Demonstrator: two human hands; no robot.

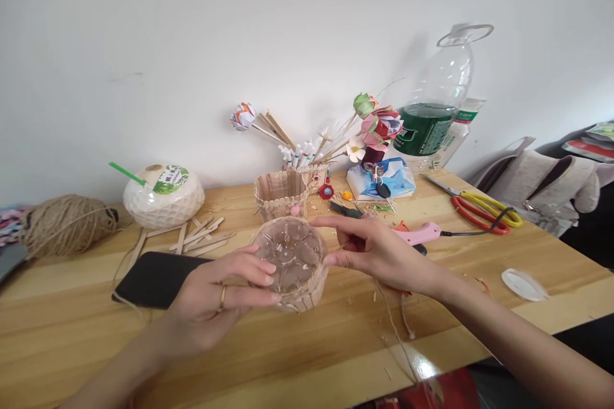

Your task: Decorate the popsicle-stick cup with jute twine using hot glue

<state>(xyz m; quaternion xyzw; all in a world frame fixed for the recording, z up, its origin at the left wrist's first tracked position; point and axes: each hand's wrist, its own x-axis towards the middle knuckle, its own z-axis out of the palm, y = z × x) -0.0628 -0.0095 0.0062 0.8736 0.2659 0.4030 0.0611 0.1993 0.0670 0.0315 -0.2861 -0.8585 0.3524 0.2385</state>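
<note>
A round container, seemingly the bottom of a clear plastic bottle, is tilted with its clear ribbed base facing me. Wooden sticks line its side and twine runs round its upper edge. My left hand grips it, fingers across the clear base and a gold ring on one finger. At the right edge, my right hand presses with index finger and thumb, its other fingers curled. Twine trails down from beneath that hand; the exact pinch is partly hidden. Behind stands a stick-covered cup with a pink ball.
Flat wooden sticks and a black phone lie left, near a twine ball and a coconut. A pink glue gun, scissors, tissue pack and large bottle are right.
</note>
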